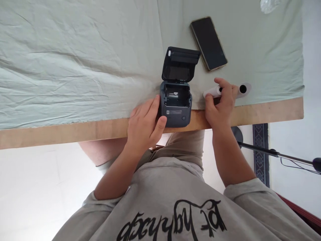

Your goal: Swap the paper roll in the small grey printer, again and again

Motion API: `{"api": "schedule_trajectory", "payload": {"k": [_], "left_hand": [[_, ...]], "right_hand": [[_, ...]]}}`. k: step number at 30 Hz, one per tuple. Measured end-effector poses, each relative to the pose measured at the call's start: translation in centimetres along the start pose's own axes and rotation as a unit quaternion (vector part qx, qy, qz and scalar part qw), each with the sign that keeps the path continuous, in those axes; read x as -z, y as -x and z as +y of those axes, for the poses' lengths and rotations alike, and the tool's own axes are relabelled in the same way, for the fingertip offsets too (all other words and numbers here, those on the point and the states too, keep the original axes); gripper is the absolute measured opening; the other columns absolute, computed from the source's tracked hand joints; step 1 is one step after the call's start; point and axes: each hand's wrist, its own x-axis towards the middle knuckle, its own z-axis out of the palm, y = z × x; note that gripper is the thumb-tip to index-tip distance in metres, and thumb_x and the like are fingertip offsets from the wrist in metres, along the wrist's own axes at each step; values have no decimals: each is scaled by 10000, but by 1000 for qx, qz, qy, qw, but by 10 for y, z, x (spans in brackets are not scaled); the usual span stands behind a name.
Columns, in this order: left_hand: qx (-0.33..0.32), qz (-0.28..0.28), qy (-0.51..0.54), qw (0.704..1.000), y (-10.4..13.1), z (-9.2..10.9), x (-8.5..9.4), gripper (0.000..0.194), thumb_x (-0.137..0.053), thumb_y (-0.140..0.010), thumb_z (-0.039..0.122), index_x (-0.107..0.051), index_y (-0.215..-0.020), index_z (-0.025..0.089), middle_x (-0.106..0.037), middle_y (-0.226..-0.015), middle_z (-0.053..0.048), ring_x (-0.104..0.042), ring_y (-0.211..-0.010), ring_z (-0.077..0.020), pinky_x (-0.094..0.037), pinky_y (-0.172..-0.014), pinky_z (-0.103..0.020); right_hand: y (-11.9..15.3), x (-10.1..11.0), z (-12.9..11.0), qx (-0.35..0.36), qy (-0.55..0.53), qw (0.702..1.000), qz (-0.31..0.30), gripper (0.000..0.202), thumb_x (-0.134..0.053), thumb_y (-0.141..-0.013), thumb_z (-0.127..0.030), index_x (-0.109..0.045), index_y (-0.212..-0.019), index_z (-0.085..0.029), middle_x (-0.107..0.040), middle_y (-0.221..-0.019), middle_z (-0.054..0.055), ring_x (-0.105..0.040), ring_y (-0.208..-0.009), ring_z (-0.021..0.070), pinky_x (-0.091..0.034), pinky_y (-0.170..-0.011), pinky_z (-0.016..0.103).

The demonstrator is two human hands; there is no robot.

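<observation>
A: Device position?
B: The dark blue-grey plastic label printer (175, 115) stands at the near edge of the table, partly on the pale green cloth (100, 63) and partly on the bare wooden edge strip (110, 130). The hinged lid (178, 68) is raised and tilts back; the compartment is open to view, with a small white printed label (172, 94) inside.
A: Left hand?
B: The left hand (142, 125) lies against the printer's left side. Fingers lie close together, index fingertip at the casing; the thumb is spread away from them, its tip at the near left part of the body.
A: Right hand?
B: The right hand (223, 103) is at a small white cylindrical roll (212, 92), right of the printer and apart from it. Thumb tip touches the roll; index finger is bent over the far side. Cannot tell whether the roll is pinched firmly; the other fingers are partly hidden.
A: Other items?
B: A second white roll with a dark core (244, 89) is just right of that hand. A black-screened smartphone in a clear-edged case (209, 43) lies diagonally beyond the first roll, face up. A clear, shiny object (269, 5) is cut off at the far right; type cannot be told.
</observation>
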Motion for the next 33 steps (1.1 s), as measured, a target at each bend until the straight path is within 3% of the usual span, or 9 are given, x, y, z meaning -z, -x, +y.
{"api": "schedule_trajectory", "payload": {"k": [5, 8, 11, 14, 18, 21, 25, 28, 33], "left_hand": [[-4, 0, 2, 1000, 0, 0, 0, 867, -34, -1063, 635, -500, -1519, 63, -641, -1426, -208, -621, -1281, -346, -458, -1019, -442], [-8, -1, 4, 1000, 0, -1, 0, 868, -43, -1066, 630, -503, -1513, 44, -636, -1429, -218, -623, -1273, -351, -459, -1017, -447], [-6, -1, 0, 1000, 0, -1, -1, 864, -39, -1061, 639, -502, -1517, 70, -633, -1437, -211, -622, -1271, -346, -459, -1020, -447], [-4, -1, 3, 1000, 1, -1, 0, 853, -47, -1064, 635, -499, -1519, 72, -637, -1431, -210, -621, -1270, -349, -458, -1025, -453], [-5, -3, 8, 1000, 0, 0, 0, 805, -105, -1073, 612, -499, -1515, 67, -626, -1445, -212, -616, -1283, -353, -456, -1040, -458], [-1, -4, 7, 1000, 0, 1, 0, 714, -285, -1047, 602, -488, -1522, 109, -635, -1437, -191, -621, -1278, -350, -455, -1061, -463], [13, 3, -5, 1000, 0, 2, -2, 692, -462, -978, 553, -495, -1509, 110, -652, -1409, -186, -637, -1247, -361, -469, -1046, -470], [4, 14, -12, 1000, 0, 2, -2, 697, -469, -975, 541, -518, -1486, 70, -664, -1386, -199, -647, -1239, -359, -476, -1032, -456], [-1, 8, -9, 1000, 0, 2, -1, 692, -446, -985, 542, -512, -1489, 73, -660, -1400, -195, -642, -1247, -349, -469, -1050, -456]], "right_hand": [[-1, 3, 1, 29, -4, 999, -15, 568, -516, -804, -134, -582, -1350, -274, -551, -1120, 76, -584, -1081, 228, -514, -1040, 508], [0, 1, 7, 32, -15, 999, -15, 574, -559, -827, -204, -523, -1395, -272, -607, -1149, 78, -601, -1093, 232, -526, -1021, 496], [3, -2, 12, -10, -70, 997, -22, 608, -627, -814, -292, -459, -1398, -290, -617, -1223, 72, -645, -995, 209, -568, -899, 440], [7, -4, 11, -24, -120, 992, -13, 534, -675, -791, -348, -491, -1290, -296, -609, -1177, 43, -644, -828, 158, -564, -761, 362], [8, 0, -9, 42, -143, 989, 19, 344, -697, -789, -326, -590, -1111, -275, -666, -1040, 33, -683, -851, 187, -569, -735, 361], [1, 7, -35, 89, -141, 986, -22, 218, -653, -853, -292, -628, -1068, -274, -733, -1062, 52, -728, -988, 236, -602, -830, 430], [-13, 7, -62, 162, -132, 976, -67, 179, -629, -893, -247, -623, -1064, -296, -768, -1129, 30, -736, -1072, 232, -611, -894, 443], [-22, 0, -67, 188, -97, 971, -108, 200, -617, -888, -206, -616, -1059, -310, -772, -1159, 17, -738, -1068, 235, -607, -902, 455], [-27, -8, -62, 159, -71, 970, -172, 208, -658, -864, -205, -630, -1041, -310, -767, -1191, 20, -723, -1109, 270, -580, -973, 516]]}}
